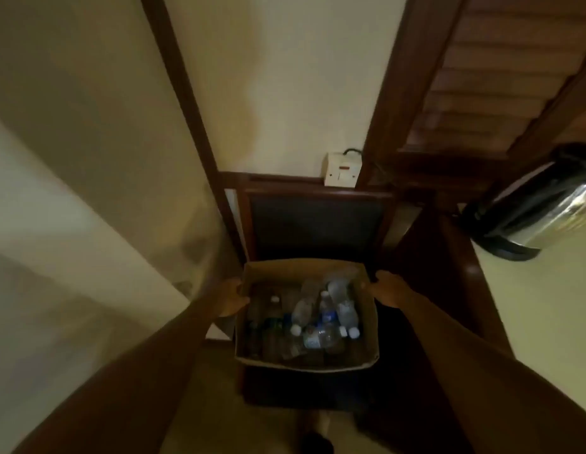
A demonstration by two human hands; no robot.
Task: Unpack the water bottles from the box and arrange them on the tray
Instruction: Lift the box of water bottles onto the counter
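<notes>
An open cardboard box sits low in the middle of the head view, on or just above a dark chair seat. Inside lie several clear plastic water bottles with white caps and blue labels, heaped at angles. My left hand grips the box's left wall near the top rim. My right hand grips the right wall at its far corner. Both arms reach down to it. No tray is in view.
A dark wooden chair stands against the wall behind the box. A white wall socket is above it. A steel electric kettle stands on a pale counter at the right. A louvred wooden door is at the upper right.
</notes>
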